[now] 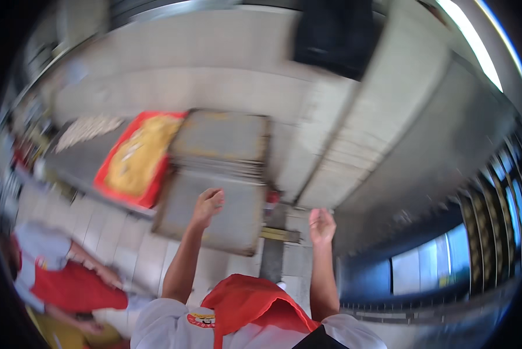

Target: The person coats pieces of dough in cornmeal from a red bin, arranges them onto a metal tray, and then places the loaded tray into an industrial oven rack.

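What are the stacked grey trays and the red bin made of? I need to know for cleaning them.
The stacked flat grey rectangular trays look like dull, worn sheet metal: matte grey with yellowish stains and thin edges. The shallow red rectangular bin looks like moulded plastic, judging by its uniform bright colour and thick rim. Motion blur leaves both uncertain.

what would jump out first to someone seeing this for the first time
The stack of grey metal trays at centre draws the eye, with the left hand over the lowest tray and the right hand raised open to its right. Just left of the stack lies a red tray of yellow food. At lower left, another person in a red apron bends down.
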Demonstrator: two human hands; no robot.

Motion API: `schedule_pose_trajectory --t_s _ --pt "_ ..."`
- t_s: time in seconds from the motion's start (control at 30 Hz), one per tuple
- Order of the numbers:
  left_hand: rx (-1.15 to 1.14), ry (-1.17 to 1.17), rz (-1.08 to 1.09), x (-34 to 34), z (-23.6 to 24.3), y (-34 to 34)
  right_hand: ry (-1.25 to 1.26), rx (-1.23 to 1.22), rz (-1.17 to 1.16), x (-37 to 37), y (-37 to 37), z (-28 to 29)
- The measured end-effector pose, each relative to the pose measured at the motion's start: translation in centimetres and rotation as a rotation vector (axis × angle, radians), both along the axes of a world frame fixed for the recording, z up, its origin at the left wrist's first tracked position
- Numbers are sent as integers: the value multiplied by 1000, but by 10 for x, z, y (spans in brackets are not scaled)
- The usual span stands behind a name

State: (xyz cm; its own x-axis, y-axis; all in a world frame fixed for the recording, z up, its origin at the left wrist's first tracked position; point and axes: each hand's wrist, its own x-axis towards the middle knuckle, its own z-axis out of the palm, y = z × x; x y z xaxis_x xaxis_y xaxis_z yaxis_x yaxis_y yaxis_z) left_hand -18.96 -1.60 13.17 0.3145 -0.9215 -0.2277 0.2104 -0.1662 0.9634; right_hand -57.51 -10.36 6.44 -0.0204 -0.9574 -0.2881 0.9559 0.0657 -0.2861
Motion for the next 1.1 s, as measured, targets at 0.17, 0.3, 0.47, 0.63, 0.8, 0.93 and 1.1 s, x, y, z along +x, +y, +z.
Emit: schedule_pose_trajectory --t_s 0.17,0.3,0.47,0.63,0.8,0.93,1.1 --pt "37 25 421 155 -35 171 116 177 898 298 107 -54" --pt "171 54 741 229 -59 289 252 184 1197 448 166 -47" --pt "116 159 788 275 -64 302 194 182 1237 552 172 -31" --pt "166 -88 654 349 -77 235 69 212 1056 628 129 -16" --pt "277 -794 406 462 -75 132 67 317 947 713 77 -49" --pt "554 -1165 137 547 -108 54 86 356 918 789 66 -84" --pt "691 -1060 -109 603 -133 -19 -34 451 894 868 26 -95"
